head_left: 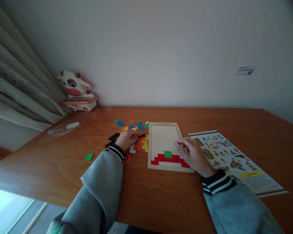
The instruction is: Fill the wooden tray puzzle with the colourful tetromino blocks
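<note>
My left hand (127, 139) is above the loose puzzle pieces, its fingertips closed on a thin black puzzle piece (141, 135). Under and around that hand lie orange pieces (138, 145), yellow pieces (145, 146), black pieces (110, 143) and a white piece (132, 149). To its right lies a wooden puzzle board (163, 136) with a raised frame. Red pieces (161, 158) fill a stepped band near the board's bottom, with a green square (168, 154) in the middle. My right hand (192, 152) rests over the board's right edge, fingers loosely curled, with nothing visible in them.
A printed pattern sheet (254, 182) lies right of the board, partly under my right sleeve. Blue pieces (140, 125) are scattered behind my left hand, and a green piece (89, 157) lies apart at left. A cow toy with a keyboard (79, 94) stands in the back left corner beside the curtain (19, 74).
</note>
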Demonstrator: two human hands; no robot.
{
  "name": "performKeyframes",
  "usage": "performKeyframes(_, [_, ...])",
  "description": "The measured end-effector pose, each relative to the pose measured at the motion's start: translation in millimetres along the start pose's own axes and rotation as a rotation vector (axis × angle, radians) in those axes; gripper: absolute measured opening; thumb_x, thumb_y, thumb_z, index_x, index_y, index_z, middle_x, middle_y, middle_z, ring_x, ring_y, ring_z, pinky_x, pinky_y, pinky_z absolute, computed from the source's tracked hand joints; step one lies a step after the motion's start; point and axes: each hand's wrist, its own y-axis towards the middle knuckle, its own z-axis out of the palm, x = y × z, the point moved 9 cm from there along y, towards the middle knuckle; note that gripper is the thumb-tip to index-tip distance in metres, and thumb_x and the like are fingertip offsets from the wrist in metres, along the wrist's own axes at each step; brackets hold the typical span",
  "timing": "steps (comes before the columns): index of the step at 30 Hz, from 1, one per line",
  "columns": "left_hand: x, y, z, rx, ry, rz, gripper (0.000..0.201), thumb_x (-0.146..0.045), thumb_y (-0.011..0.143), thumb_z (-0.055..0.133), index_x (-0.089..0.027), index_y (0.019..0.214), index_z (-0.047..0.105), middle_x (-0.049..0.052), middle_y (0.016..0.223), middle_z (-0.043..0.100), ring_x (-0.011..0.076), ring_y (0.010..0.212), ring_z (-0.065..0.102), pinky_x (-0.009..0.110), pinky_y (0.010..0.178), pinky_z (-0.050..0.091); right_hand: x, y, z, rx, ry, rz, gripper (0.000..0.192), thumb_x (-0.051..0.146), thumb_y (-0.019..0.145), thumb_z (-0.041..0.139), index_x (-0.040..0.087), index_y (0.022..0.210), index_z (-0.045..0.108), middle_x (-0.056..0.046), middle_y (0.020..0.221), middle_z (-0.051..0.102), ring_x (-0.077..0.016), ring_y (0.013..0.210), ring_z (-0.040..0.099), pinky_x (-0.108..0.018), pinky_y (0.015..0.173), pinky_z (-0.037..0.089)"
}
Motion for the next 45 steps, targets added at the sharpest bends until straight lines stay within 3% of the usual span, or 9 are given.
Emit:
performKeyframes(5, [-35, -2, 4.7, -0.007, -0.201, 0.002, 0.012, -0.023, 0.083, 0.068, -0.019, 0.092, 0.074, 0.003, 0.087, 0.076, 0.0158, 0.077, 0.072, 0.026, 0.072, 0.06, -1, 0, 1, 0.013, 0.001, 0.017, 0.021, 0.037, 0.096, 0.05, 0.023, 0.098, 0.065, -0.006, 0.093, 0.066, -0.0203, 0.08, 0.06, -0.038, 0.076, 0.049])
performKeyframes(10, [-83, -11, 20.0, 0.087, -0.438, 0.086, 0.012, -0.024, 0.087, 0.067, -0.015, 0.09, 0.074, 0.006, 0.089, 0.076, 0.0156, 0.08, 0.072, 0.026, 0.075, 0.059, 0, 0, 1, 0.012, 0.009, 0.021, 0.019, 0.037, 0.096, 0.051, 0.023, 0.096, 0.065, -0.006, 0.093, 0.065, -0.0206, 0.081, 0.06, -0.037, 0.077, 0.049])
performKeyframes(15, [-106, -26, 46.2, 0.238, -0.493, 0.094, 0.012, -0.025, 0.087, 0.067, -0.015, 0.088, 0.073, 0.005, 0.084, 0.076, 0.0137, 0.071, 0.07, 0.021, 0.064, 0.056, 0, 0, 1, 0.006, 0.016, 0.019, 0.02, 0.037, 0.096, 0.051, 0.023, 0.096, 0.065, -0.006, 0.093, 0.065, -0.0207, 0.079, 0.06, -0.037, 0.075, 0.049])
performKeyframes(19, [-116, -32, 54.1, 0.278, -0.404, 0.173, 0.008, -0.018, 0.084, 0.066, -0.016, 0.086, 0.074, 0.004, 0.085, 0.074, 0.0131, 0.072, 0.068, 0.021, 0.065, 0.054, -2, -1, 2, 0.023, 0.009, 0.033, 0.021, 0.038, 0.097, 0.05, 0.023, 0.096, 0.065, -0.006, 0.094, 0.064, -0.0198, 0.079, 0.059, -0.037, 0.075, 0.049])
performKeyframes(28, [-139, -39, 52.2, 0.167, -0.174, 0.42, 0.016, -0.022, 0.094, 0.057, -0.017, 0.091, 0.071, 0.006, 0.091, 0.072, 0.0165, 0.084, 0.067, 0.028, 0.077, 0.054, -1, -1, 4, 0.039, 0.015, 0.021, 0.018, 0.035, 0.097, 0.051, 0.023, 0.097, 0.064, -0.005, 0.094, 0.063, -0.0198, 0.082, 0.06, -0.036, 0.078, 0.049])
performKeyframes(35, [-165, -59, 43.2, 0.155, -0.021, 0.783, 0.021, -0.026, 0.095, 0.055, -0.021, 0.109, 0.07, 0.004, 0.09, 0.077, 0.0189, 0.088, 0.068, 0.033, 0.081, 0.051, -1, -1, 4, 0.028, 0.005, 0.007, 0.017, 0.033, 0.096, 0.051, 0.022, 0.097, 0.064, -0.005, 0.094, 0.063, -0.0199, 0.082, 0.06, -0.036, 0.079, 0.049])
performKeyframes(45, [-161, -60, 43.4, 0.107, 0.023, 0.812, 0.014, -0.023, 0.093, 0.058, -0.019, 0.095, 0.071, 0.003, 0.083, 0.076, 0.0165, 0.084, 0.069, 0.029, 0.078, 0.051, -2, -2, 4, 0.04, 0.005, 0.019, 0.017, 0.033, 0.096, 0.052, 0.021, 0.098, 0.064, -0.005, 0.094, 0.062, -0.0186, 0.08, 0.059, -0.034, 0.076, 0.047])
